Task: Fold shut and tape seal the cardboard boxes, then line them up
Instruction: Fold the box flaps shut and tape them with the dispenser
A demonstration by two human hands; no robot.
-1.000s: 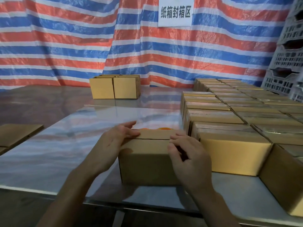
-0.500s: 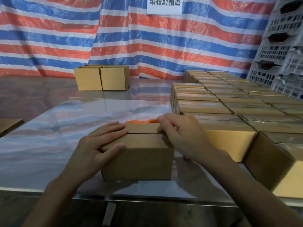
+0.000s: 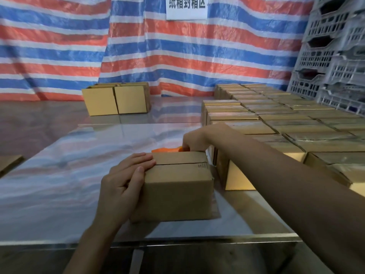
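Cardboard box flaps down, left hand flat on top; right hand has left lid for orange tool behind (grip hidden, can't tell). Taping next.

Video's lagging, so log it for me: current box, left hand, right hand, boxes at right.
current box: cardboard box, flaps folded shut, seam shows no tape
left hand: presses the box's left end, fingers flat on top
right hand: fingers curled onto orange tool behind box
boxes at right: closed, packed together in rows
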